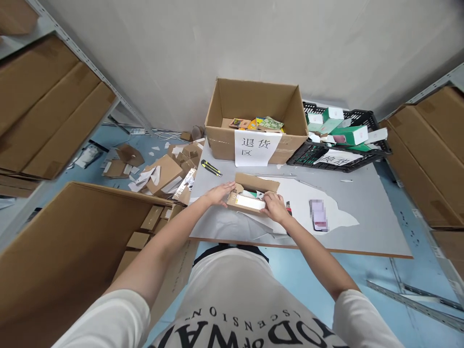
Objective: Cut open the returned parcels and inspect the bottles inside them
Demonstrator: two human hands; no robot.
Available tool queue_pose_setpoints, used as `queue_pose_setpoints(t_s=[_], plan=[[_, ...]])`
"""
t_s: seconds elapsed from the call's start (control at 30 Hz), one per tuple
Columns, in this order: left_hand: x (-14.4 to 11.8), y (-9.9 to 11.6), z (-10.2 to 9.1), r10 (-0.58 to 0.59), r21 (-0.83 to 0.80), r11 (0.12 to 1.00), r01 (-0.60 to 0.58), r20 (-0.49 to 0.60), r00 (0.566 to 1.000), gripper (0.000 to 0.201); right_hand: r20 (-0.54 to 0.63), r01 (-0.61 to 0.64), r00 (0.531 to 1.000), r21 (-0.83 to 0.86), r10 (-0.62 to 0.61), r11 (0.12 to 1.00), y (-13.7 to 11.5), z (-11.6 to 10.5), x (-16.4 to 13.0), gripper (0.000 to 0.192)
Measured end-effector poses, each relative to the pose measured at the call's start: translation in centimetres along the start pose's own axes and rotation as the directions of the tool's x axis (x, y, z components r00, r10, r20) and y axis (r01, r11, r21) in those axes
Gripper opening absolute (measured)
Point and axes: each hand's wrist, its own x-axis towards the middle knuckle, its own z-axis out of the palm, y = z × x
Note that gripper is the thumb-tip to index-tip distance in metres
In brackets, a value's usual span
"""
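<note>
Small cardboard box (250, 195) sits near the tabletop's (362, 212) front edge, lid flap up. Left hand (218, 193) steadies its left end, fingers pressed flat; right hand (273, 207) pinches its right end. Uneven pulling could, I judge, tear the flap or spill its contents.

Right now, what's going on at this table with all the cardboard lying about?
A person stands at a grey table with both hands on a small open cardboard box. The left hand rests on its left end, the right hand on its right end, by a white sheet lying in it. Behind sits a large open carton with a paper sign, next to a black crate of green and white boxes. A yellow-and-black utility knife lies untouched on the table.
</note>
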Motion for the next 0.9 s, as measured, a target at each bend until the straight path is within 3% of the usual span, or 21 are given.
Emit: queue_pose_setpoints(t_s=[0.17, 0.27, 0.37, 0.47, 0.53, 0.6, 0.7, 0.8, 0.87, 0.9], plan=[[0.2, -0.2, 0.4, 0.014, 0.069, 0.998, -0.016, 0.027, 1.0, 0.104, -0.029, -0.018, 0.999, -0.087, 0.016, 0.996, -2.1, 0.8, -1.5, 0.009], [-0.1, -0.1, 0.5, 0.023, 0.082, 0.996, -0.024, 0.022, 1.0, 0.101, -0.063, -0.028, 0.998, -0.154, 0.019, 0.988, -2.8, 2.1, -3.2, 0.018], [-0.4, 0.0, 0.6, 0.026, 0.085, 0.996, -0.026, 0.008, 1.0, 0.097, -0.168, 0.123, 0.975, -0.151, -0.148, 0.981, -2.9, 4.3, -4.5, 0.025], [-0.4, 0.1, 0.7, 0.022, 0.083, 0.996, -0.023, 0.016, 1.0, 0.095, -0.288, 0.287, 0.903, -0.146, -0.319, 0.947, -2.6, 7.0, -5.3, 0.026], [-0.3, 0.2, 0.6, 0.025, 0.075, 0.997, -0.027, 0.033, 0.999, 0.095, -0.302, 0.308, 0.891, -0.145, -0.338, 0.94, -2.5, 8.3, -5.6, 0.025], [-0.4, 0.4, 0.3, 0.02, 0.069, 0.997, -0.024, 0.053, 0.998, 0.094, -0.263, 0.302, 0.91, -0.108, -0.32, 0.947, -2.5, 8.7, -6.0, 0.025], [-0.9, 1.2, -0.6, -0.027, 0.092, 0.996, 0.021, 0.064, 0.998, 0.095, -0.176, 0.263, 0.952, 0.054, -0.25, 0.963, -2.5, 6.5, -6.3, 0.027], [-0.9, 3.0, -1.7, -0.081, 0.121, 0.989, 0.088, -0.063, 0.995, 0.071, -0.077, 0.13, 0.99, 0.223, -0.116, 0.966, -2.2, 1.9, -5.0, 0.033], [0.1, 4.5, -2.3, -0.035, 0.12, 0.991, 0.052, -0.144, 0.989, 0.047, -0.019, -0.008, 1.0, 0.182, 0.011, 0.983, -2.0, -1.1, -2.7, 0.035], [0.9, 5.3, -2.5, 0.018, 0.119, 0.993, -0.002, -0.134, 0.991, 0.039, 0.004, -0.037, 0.999, 0.106, 0.037, 0.994, -2.0, -2.4, -1.3, 0.033]])
